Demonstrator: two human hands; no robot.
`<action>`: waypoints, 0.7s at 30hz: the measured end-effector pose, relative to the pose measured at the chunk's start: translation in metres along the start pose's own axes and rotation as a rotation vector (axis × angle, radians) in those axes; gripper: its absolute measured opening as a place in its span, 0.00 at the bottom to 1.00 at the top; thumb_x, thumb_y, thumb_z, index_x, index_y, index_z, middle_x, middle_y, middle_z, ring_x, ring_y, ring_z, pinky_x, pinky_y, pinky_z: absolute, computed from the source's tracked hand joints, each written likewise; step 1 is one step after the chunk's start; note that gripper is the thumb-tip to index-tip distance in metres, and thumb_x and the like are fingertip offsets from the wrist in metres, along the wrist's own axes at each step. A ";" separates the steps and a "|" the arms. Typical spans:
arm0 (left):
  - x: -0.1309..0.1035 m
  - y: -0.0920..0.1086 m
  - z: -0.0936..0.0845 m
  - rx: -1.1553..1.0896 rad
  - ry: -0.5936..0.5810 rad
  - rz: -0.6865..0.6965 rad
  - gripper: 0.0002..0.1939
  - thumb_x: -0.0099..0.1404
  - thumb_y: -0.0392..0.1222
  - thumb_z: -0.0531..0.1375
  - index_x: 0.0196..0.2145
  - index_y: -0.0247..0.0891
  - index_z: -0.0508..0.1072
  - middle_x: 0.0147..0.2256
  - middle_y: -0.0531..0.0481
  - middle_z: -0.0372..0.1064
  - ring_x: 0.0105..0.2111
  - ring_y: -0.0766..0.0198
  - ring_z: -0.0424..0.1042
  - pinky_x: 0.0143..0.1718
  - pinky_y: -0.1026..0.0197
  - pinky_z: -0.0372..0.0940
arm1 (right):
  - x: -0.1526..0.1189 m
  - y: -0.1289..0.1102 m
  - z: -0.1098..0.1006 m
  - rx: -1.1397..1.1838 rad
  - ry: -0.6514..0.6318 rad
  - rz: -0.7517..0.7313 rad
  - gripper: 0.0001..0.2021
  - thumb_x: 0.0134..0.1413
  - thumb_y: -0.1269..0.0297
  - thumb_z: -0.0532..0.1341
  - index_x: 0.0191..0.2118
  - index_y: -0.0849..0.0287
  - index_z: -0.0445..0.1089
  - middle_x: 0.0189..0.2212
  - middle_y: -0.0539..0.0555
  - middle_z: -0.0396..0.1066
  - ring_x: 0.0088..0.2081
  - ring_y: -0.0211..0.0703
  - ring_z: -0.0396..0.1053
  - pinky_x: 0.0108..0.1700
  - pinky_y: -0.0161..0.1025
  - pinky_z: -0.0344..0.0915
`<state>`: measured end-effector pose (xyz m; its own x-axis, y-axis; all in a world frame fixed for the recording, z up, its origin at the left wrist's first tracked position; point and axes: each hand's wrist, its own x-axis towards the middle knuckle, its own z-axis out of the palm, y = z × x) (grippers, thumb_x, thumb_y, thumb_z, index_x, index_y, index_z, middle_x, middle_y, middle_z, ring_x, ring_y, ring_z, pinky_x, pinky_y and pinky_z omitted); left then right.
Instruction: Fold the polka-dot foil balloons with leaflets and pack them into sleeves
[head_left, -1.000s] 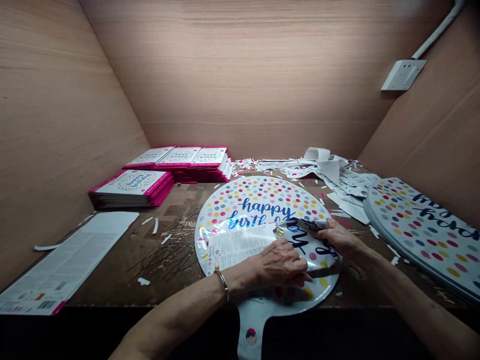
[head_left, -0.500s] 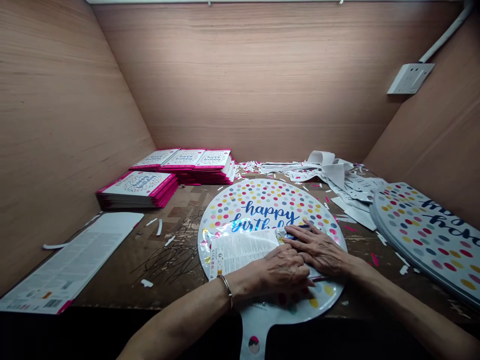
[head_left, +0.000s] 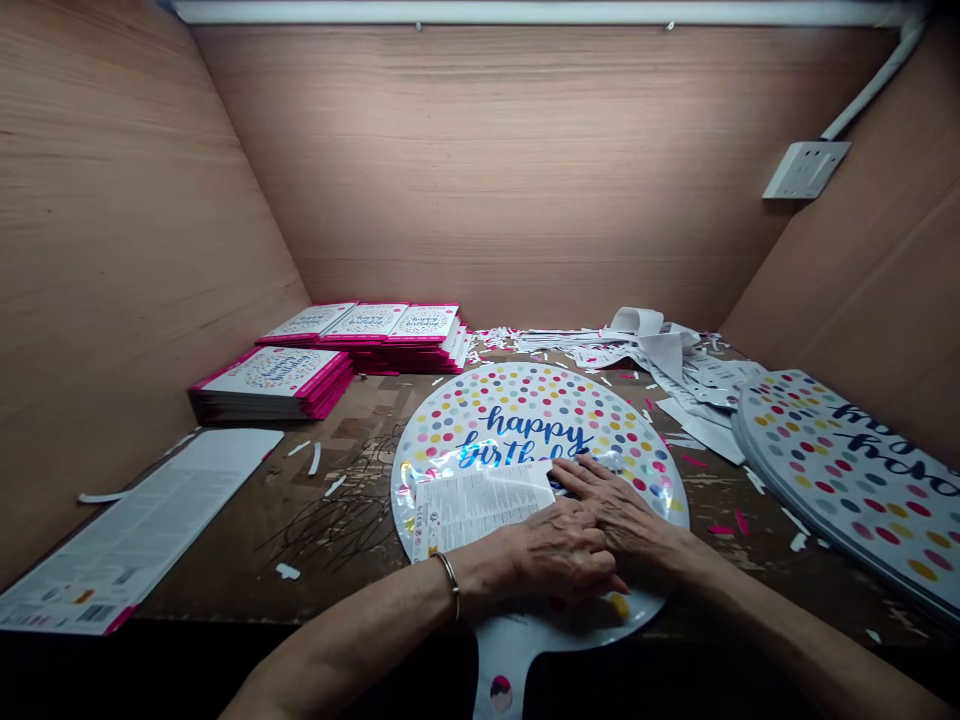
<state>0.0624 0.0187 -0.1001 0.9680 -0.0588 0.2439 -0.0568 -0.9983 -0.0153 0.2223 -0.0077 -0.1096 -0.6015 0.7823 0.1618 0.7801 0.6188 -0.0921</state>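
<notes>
A flat round foil balloon (head_left: 450, 400) with coloured dots and "happy birthday" lettering lies in front of me, its neck pointing towards me. On its lower half rests a white printed card (head_left: 480, 505), whose right part is hidden under my hands. My left hand (head_left: 562, 550), a bracelet at its wrist, is curled closed over the card's right side; its fingertips are mostly hidden. Flat against the card and balloon lies my right hand (head_left: 615, 510), fingers stretched out, partly behind the left one.
Stacks of pink-edged birthday packets (head_left: 274, 375) stand at the back left. A long printed card (head_left: 150, 530) lies at left. More flat balloons (head_left: 847, 480) are piled at right. Paper strips (head_left: 664, 345) and scraps litter the back. Wooden panels (head_left: 487, 180) enclose the table.
My right hand has slid left and nearer to me, partly behind my left hand. A pink scrap now shows right of the balloon. The view has tilted up slightly.
</notes>
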 end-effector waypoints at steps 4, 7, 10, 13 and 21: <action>-0.004 -0.012 -0.013 -0.004 -0.019 0.025 0.11 0.65 0.43 0.54 0.28 0.39 0.73 0.32 0.52 0.73 0.34 0.64 0.67 0.41 0.61 0.59 | 0.014 -0.011 0.011 0.038 0.014 0.163 0.27 0.51 0.59 0.58 0.56 0.63 0.61 0.58 0.61 0.56 0.59 0.51 0.53 0.59 0.49 0.51; -0.027 -0.029 -0.039 0.031 0.002 -0.113 0.10 0.65 0.44 0.53 0.36 0.37 0.72 0.40 0.48 0.70 0.42 0.58 0.64 0.50 0.53 0.54 | 0.018 -0.019 0.019 0.014 0.106 0.305 0.21 0.53 0.60 0.57 0.52 0.58 0.66 0.56 0.61 0.60 0.57 0.54 0.54 0.57 0.54 0.52; -0.070 -0.043 -0.055 0.127 -0.044 -0.555 0.19 0.65 0.53 0.51 0.41 0.36 0.71 0.48 0.39 0.65 0.50 0.46 0.59 0.51 0.40 0.50 | 0.018 -0.024 0.019 0.027 0.168 0.381 0.17 0.58 0.63 0.51 0.52 0.53 0.66 0.56 0.59 0.60 0.58 0.54 0.54 0.56 0.56 0.54; -0.112 -0.048 -0.049 0.090 -0.201 -0.824 0.29 0.62 0.62 0.49 0.54 0.42 0.63 0.58 0.39 0.52 0.58 0.39 0.48 0.52 0.32 0.42 | 0.015 -0.023 0.008 0.081 0.098 0.256 0.20 0.58 0.61 0.52 0.56 0.51 0.61 0.58 0.58 0.55 0.59 0.54 0.52 0.56 0.56 0.56; -0.128 -0.044 -0.030 -0.106 -0.245 -0.810 0.34 0.62 0.64 0.45 0.60 0.45 0.53 0.63 0.41 0.40 0.62 0.43 0.36 0.58 0.38 0.35 | -0.004 -0.009 -0.027 0.145 -0.050 -0.257 0.20 0.59 0.62 0.51 0.58 0.54 0.58 0.57 0.56 0.59 0.58 0.47 0.55 0.60 0.47 0.51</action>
<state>-0.0662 0.0698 -0.1014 0.7447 0.6630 -0.0766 0.6651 -0.7278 0.1672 0.2223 -0.0188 -0.0830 -0.7865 0.5993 0.1494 0.5709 0.7977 -0.1944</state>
